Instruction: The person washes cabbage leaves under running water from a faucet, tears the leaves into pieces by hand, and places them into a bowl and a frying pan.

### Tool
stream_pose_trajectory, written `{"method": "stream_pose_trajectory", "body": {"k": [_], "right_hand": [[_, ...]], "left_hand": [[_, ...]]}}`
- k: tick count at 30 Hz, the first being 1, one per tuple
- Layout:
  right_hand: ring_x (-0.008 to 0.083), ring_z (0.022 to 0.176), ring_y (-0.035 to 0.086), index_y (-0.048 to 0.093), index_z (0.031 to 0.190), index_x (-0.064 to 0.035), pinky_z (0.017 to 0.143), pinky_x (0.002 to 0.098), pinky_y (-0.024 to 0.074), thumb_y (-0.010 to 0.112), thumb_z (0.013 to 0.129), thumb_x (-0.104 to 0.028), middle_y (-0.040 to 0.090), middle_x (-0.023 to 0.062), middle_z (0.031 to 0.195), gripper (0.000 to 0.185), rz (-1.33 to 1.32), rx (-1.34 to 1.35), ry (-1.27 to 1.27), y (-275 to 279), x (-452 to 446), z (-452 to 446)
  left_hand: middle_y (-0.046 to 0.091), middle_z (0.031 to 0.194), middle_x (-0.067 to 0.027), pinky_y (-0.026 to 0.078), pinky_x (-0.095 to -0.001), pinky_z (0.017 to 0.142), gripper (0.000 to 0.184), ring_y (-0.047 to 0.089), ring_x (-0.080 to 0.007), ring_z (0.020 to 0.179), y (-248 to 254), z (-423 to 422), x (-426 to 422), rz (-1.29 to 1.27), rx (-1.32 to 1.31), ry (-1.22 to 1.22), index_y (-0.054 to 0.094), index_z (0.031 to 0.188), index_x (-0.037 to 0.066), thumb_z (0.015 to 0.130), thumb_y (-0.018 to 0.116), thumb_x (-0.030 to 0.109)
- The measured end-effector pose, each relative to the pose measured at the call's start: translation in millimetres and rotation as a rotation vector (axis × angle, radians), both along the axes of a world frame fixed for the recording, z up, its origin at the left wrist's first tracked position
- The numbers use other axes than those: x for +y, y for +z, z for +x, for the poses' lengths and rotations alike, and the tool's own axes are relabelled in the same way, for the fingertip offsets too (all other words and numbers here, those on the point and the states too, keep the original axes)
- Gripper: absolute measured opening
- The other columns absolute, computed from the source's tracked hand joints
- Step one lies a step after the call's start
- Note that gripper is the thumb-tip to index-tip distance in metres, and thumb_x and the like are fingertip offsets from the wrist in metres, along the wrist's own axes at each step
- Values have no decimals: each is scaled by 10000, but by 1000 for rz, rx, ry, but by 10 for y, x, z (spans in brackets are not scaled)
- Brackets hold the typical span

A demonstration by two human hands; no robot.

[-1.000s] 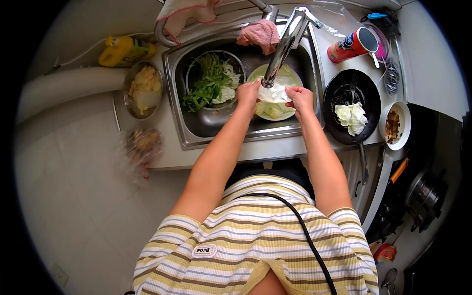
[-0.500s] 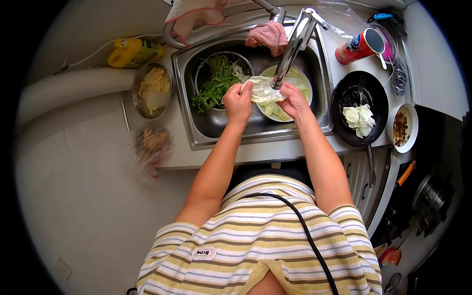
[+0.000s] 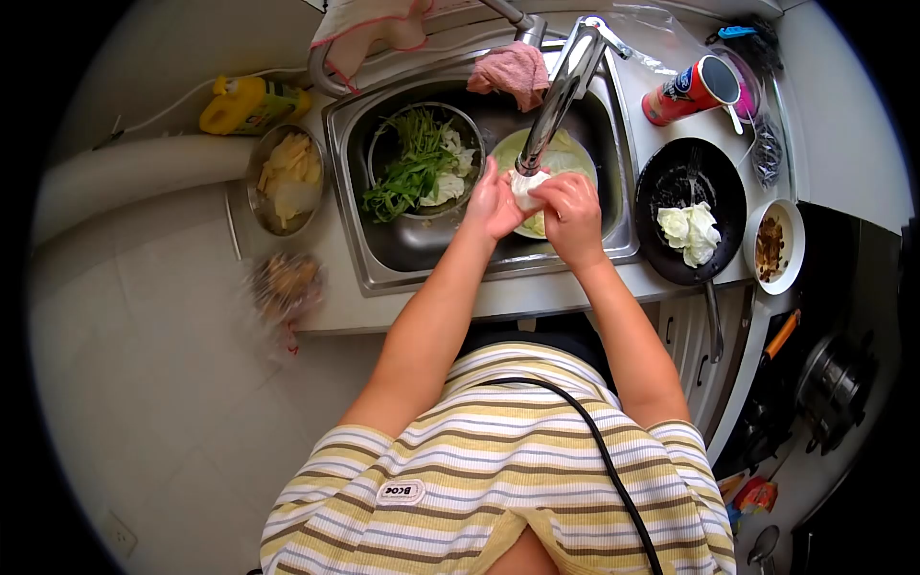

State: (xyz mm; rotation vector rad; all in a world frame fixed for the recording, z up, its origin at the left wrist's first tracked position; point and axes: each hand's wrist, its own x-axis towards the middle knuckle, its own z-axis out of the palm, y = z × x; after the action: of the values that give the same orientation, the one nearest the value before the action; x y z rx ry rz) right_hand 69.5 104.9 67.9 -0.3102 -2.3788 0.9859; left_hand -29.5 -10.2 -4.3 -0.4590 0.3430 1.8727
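Observation:
A pale cabbage leaf (image 3: 528, 190), bunched up small, is between my hands right beneath the faucet (image 3: 561, 101). Against it lies my left hand (image 3: 492, 205), palm turned up and thumb raised, supporting the leaf from the left. The bent fingers of my right hand (image 3: 573, 213) pinch the leaf's right side. Under my hands, a pale bowl (image 3: 586, 158) with light green leaves sits in the steel sink (image 3: 379, 278). To the left, a metal pot (image 3: 471, 120) in the sink contains green leafy stems (image 3: 417, 158) and pale cabbage pieces (image 3: 448, 184).
Right of the sink are a black frying pan (image 3: 661, 254) with cabbage and a fork, a white bowl (image 3: 793, 259) of brown pieces, and a red canister (image 3: 685, 91). At left stand a metal bowl (image 3: 318, 177) of pale slices and a yellow bottle (image 3: 251, 105). A pink cloth (image 3: 510, 75) hangs behind.
The cabbage leaf was stretched between both hands; now it is bunched up. My hands have come closer together, the left turning palm up. The view has shifted slightly.

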Motion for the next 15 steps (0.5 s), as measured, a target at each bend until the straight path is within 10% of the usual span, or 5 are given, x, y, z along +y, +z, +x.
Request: {"method": "stream_pose_trajectory", "body": {"k": [3,6,10,15], "right_hand": [[313,991,539,676,795,-73,834,390,441,619,670,32,622,83,968,173,58,-10,8,7,-33,159],[262,1024,548,657,886,-12,900,379,459,543,714,89,577,139,1044,230,-828,-4,-183,-161,-30,236],[223,944,582,573,1020,71,837,360,498,535,762,89,577,141,1032,262,-1815,-79,-1,-270,76,192],[210,841,609,600,960,44,776,339,512,553,783,45,612,118,929,183,-1727,-90,-83,-157,100,-110]], "left_hand": [[416,1299,-230,342,-522,1010,353,425,-379,1188,131,-65,157,-130,90,102,413,1236,24,889,407,90],[402,1315,-232,298,-509,1053,628,386,-365,1235,316,-82,199,-153,167,164,394,1247,-1,643,323,-157],[419,1300,-235,316,-504,1044,545,383,-370,1237,302,-92,78,-148,226,184,440,1150,1,651,359,-203],[496,1203,-232,375,-494,1004,375,488,-341,1139,-68,-266,-148,-286,323,181,460,1092,19,760,439,-157]]}}
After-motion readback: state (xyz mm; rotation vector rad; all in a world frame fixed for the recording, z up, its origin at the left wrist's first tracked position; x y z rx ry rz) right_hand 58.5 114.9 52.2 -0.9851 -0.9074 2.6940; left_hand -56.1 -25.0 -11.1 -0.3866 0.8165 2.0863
